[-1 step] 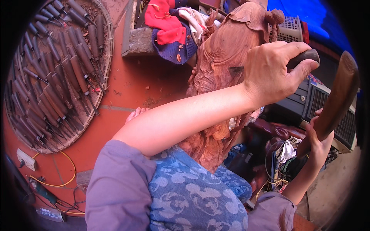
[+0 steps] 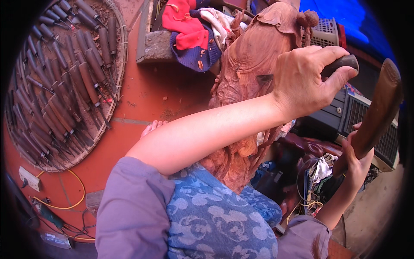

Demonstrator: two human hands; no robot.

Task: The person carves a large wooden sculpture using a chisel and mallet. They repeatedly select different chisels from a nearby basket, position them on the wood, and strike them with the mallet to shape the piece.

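My left hand [image 2: 302, 80] is wrapped around the dark handle of a carving chisel [image 2: 347, 66], whose butt sticks out past the thumb. A dark blade [image 2: 264, 79] shows on the other side of this hand, at the surface of a reddish-brown wood carving [image 2: 243, 56]. That carving leans lengthwise in front of me, with carved folds and a knobbed piece near its far end. At the right, my right hand [image 2: 357, 162] grips a long wooden mallet [image 2: 379, 105], raised and tilted, its thick end apart from the chisel's butt. My left forearm hides part of the carving.
A round woven tray [image 2: 123, 47] of several wood-handled chisels lies on the red tiled floor at left. Red and blue cloths [image 2: 185, 32] hang by a block. A power strip [image 2: 30, 179] with cords sits lower left. A dark vented machine [image 2: 340, 108] stands at right.
The mallet's thick end has shifted very slightly down and to the right. My left hand and the carving look the same.
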